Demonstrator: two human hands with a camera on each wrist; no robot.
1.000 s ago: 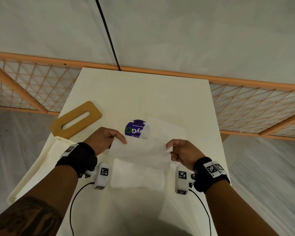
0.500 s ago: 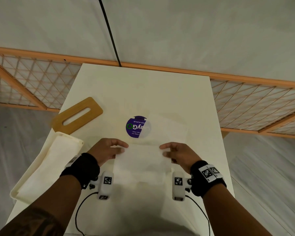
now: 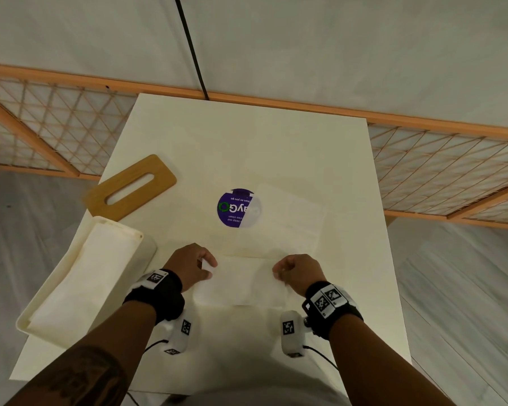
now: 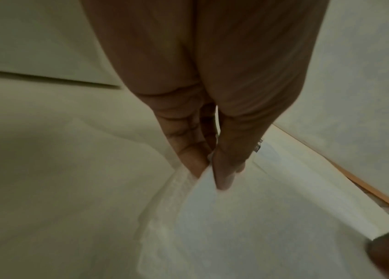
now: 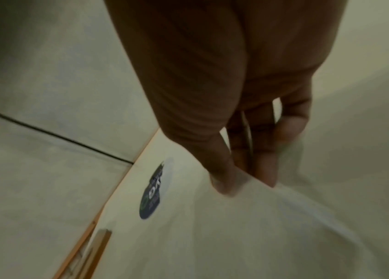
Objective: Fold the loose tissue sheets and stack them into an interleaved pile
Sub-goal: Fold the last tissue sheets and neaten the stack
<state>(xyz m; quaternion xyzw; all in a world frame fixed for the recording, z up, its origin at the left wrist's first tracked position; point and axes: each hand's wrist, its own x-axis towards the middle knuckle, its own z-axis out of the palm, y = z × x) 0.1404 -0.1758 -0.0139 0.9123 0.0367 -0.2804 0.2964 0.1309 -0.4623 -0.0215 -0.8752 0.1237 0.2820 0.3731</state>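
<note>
A white tissue sheet lies stretched between my two hands on the near middle of the cream table. My left hand pinches its left edge between thumb and fingers. My right hand pinches the right edge, thumb on top. The tissue folds over at the pinch, and its lower layer rests on the table. Another flat sheet lies just beyond, partly covering a round purple sticker.
A cream box holding tissue stands at the table's left edge. A wooden lid with a slot lies behind it. An orange lattice rail runs behind the table, and a black cable crosses the floor.
Both hands have come down and toward me with the sheet, bringing its raised edge from above the sticker down onto the near part of the tissue.
</note>
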